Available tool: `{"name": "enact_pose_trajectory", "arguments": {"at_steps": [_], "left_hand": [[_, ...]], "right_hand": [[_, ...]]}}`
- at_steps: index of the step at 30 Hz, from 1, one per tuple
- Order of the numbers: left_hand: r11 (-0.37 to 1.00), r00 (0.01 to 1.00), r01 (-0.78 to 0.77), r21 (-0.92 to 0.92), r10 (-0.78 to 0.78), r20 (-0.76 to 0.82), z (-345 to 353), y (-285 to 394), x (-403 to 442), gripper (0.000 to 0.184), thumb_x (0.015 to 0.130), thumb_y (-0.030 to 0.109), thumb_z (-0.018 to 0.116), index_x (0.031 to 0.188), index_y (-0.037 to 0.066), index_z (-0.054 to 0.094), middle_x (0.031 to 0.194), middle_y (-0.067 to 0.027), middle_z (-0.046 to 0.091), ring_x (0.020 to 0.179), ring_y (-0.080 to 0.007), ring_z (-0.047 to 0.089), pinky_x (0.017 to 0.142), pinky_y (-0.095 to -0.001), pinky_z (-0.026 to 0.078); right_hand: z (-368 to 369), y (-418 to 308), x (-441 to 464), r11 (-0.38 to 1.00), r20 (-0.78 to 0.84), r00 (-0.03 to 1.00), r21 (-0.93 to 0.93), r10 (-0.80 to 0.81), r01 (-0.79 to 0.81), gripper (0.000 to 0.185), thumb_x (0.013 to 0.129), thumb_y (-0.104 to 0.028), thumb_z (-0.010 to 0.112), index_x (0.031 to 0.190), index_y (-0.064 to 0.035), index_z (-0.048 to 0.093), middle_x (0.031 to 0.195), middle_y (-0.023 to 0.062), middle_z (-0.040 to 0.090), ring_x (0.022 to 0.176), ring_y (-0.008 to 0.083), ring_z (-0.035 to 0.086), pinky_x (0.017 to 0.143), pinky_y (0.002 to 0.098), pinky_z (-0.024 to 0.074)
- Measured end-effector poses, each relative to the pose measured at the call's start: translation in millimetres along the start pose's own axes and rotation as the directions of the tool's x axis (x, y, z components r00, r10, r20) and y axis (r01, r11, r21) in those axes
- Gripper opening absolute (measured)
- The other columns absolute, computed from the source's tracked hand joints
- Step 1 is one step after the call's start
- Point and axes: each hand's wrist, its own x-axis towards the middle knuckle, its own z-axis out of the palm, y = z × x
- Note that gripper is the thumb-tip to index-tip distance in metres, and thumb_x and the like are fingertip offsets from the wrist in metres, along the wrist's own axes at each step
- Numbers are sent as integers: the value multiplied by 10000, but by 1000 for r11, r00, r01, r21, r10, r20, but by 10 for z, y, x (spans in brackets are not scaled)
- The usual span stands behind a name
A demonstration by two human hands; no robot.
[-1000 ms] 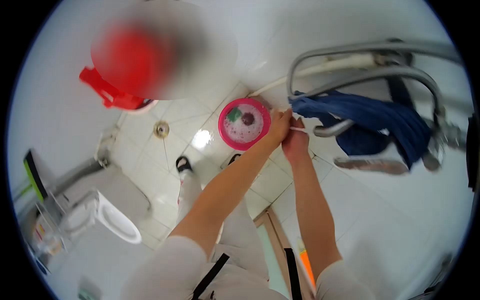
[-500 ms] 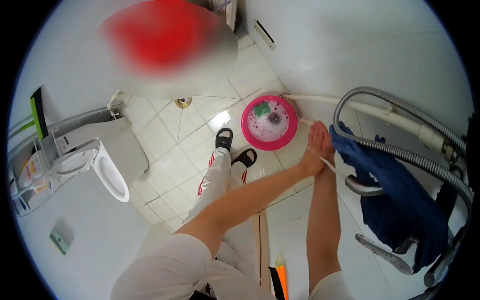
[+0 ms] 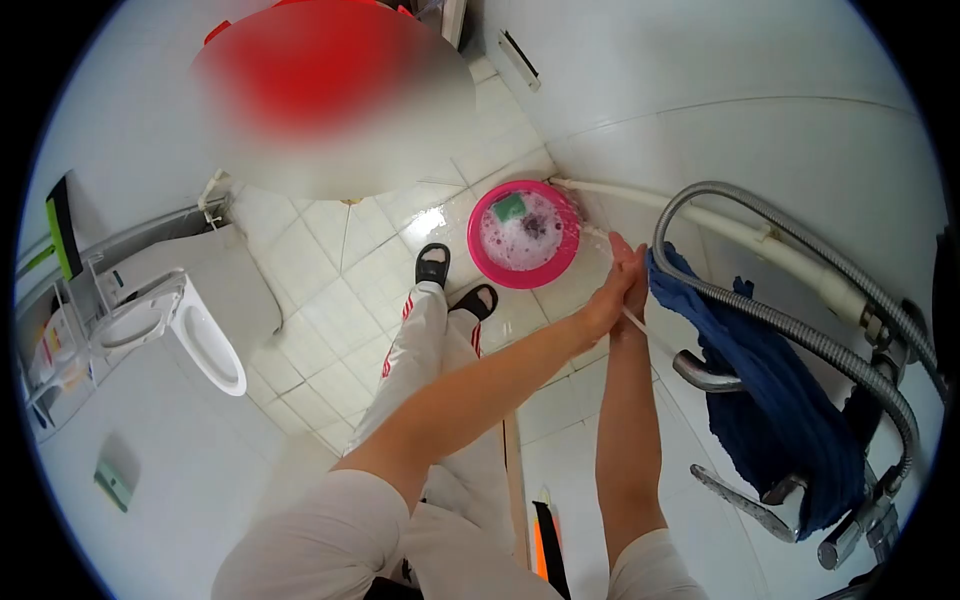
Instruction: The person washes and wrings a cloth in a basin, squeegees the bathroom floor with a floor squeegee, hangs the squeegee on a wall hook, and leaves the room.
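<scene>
My left hand (image 3: 605,302) and my right hand (image 3: 634,280) are pressed together, palm against palm, with fingers stretched out. Neither holds anything. A thin stream of water runs from the chrome faucet spout (image 3: 704,372) onto them. Beyond my fingertips, a pink basin (image 3: 474,246) stands on the tiled floor. Foamy water (image 3: 518,255) fills it, with a green sponge (image 3: 510,207) and a dark clump (image 3: 536,226) in it. Drops splash around the basin's right side. Parts of my right hand are hidden behind the left.
A blue cloth (image 3: 770,380) hangs over the faucet at right, beside a metal shower hose (image 3: 790,312) and a lever handle (image 3: 740,500). A white pipe (image 3: 760,240) runs along the wall. At left are a toilet (image 3: 215,350) and a squeegee (image 3: 62,230). An orange-and-black tool (image 3: 548,548) is below.
The whole view has shifted slightly. My hands stay together under the water, with the left sliding a little along the right. More splashing shows at the basin's edge.
</scene>
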Motion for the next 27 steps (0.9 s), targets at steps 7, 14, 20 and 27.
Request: {"name": "enact_pose_trajectory", "arguments": {"at_steps": [7, 14, 20, 27], "left_hand": [[929, 949, 237, -284, -159, 272, -60, 416, 15, 211, 938, 139, 518, 1120, 62, 594, 884, -61, 644, 762, -142, 634, 627, -312, 535], [911, 984, 178, -373, -170, 57, -23, 440, -148, 214, 868, 271, 607, 925, 76, 539, 835, -111, 592, 670, -237, 577, 622, -424, 501], [810, 937, 285, -513, -123, 326, -165, 434, 22, 101, 795, 119, 647, 821, 70, 563, 832, -93, 636, 840, -215, 627, 743, -406, 498], [605, 822, -329, 725, 562, -96, 212, 424, -44, 135, 756, 64, 657, 876, 59, 595, 690, -173, 634, 607, -350, 621, 604, -421, 511]], "right_hand": [[240, -38, -86, 952, -234, 972, -301, -12, -60, 329, 925, -342, 563, 1021, -27, 553, 931, 104, 611, 896, 199, 566, 835, 333, 448], [453, -259, -46, 890, -177, 974, 454, 140, -46, 204, 910, -232, 506, 897, -29, 488, 808, 86, 500, 781, 232, 494, 745, 357, 439], [550, -390, -509, 456, 19, 998, 889, 66, -47, 533, 930, -296, 551, 1265, 106, 447, 1291, 228, 502, 1211, 305, 504, 1072, 426, 390], [330, -232, -549, 871, -247, 969, 482, 29, 97, 406, 988, -274, 464, 1279, 9, 485, 1262, 121, 555, 1138, 281, 552, 1022, 399, 427]]}}
